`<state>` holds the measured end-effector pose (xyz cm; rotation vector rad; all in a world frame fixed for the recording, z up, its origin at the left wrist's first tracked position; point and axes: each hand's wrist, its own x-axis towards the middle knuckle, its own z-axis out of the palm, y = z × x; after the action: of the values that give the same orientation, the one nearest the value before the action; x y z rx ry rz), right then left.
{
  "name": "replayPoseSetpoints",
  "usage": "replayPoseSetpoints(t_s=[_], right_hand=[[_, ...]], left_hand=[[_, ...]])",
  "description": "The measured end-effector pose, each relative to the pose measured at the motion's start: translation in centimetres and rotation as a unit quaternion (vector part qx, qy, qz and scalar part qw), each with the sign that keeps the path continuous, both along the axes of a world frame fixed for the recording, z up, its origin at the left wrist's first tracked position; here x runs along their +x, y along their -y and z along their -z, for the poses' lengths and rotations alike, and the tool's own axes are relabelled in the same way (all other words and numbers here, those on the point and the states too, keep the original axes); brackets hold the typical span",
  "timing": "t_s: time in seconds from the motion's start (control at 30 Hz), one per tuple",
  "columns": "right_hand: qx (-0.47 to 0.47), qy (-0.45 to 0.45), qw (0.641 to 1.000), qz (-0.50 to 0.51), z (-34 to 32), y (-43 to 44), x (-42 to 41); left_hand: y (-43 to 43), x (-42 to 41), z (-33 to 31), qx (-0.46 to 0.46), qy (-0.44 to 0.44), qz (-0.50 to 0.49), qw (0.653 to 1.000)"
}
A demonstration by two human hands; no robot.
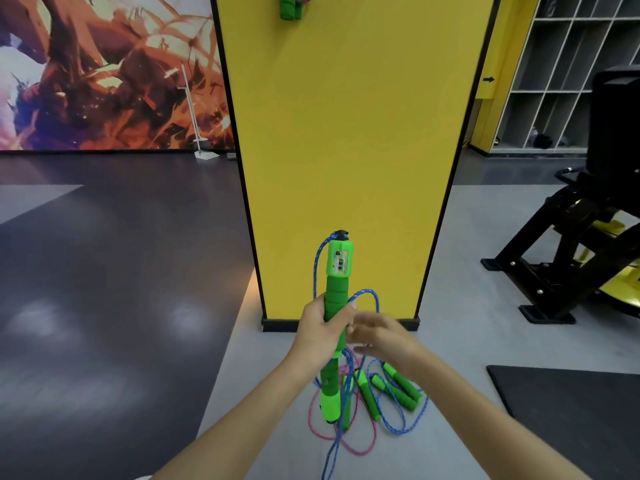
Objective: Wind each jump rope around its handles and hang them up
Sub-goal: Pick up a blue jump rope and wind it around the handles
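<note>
I see left hand [320, 329], fingers wrapped round green handles [334, 299]. Right hand [381, 336] blurred, can't tell grip. Yellow pillar [346, 133] close ahead, rope pile [391, 393] on floor [450, 271], black machine [571, 237] right.

yellow pillar [349, 133] ahead, open floor [104, 271] left, bench [571, 254] right

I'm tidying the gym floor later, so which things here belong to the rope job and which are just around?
Job: held green handles, blue rope, left hand, right hand, ropes on floor, hung rope, yellow pillar.
Around: gym machine, black mat, cubby shelves, white stand.
</note>
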<state>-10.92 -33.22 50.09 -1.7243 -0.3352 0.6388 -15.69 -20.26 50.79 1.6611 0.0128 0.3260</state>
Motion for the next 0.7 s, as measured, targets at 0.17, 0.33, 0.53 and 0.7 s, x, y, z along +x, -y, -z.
replayPoseSetpoints(t_s=[0.17, 0.33, 0.53, 0.7], right_hand=[[-0.025, 0.009, 0.995, -0.093, 0.9, -1.4, -1.5], [-0.163, 0.044, 0.984, -0.059, 1.5, -2.9, -0.8], [-0.252, 0.020, 0.956, -0.149, 1.1, -3.5, -0.7], [-0.207, -0.055, 0.958, -0.190, 0.5, -3.2, -1.4]], left_hand=[[0.3, -0.1, -0.4, 0.002, -0.017, 0.022, 1.000], [-0.1, -0.3, -0.4, -0.003, -0.021, 0.046, 0.999], [-0.6, -0.7, 0.2, -0.014, -0.041, 0.055, 0.998], [-0.5, -0.9, 0.3, -0.017, -0.042, 0.053, 0.998]])
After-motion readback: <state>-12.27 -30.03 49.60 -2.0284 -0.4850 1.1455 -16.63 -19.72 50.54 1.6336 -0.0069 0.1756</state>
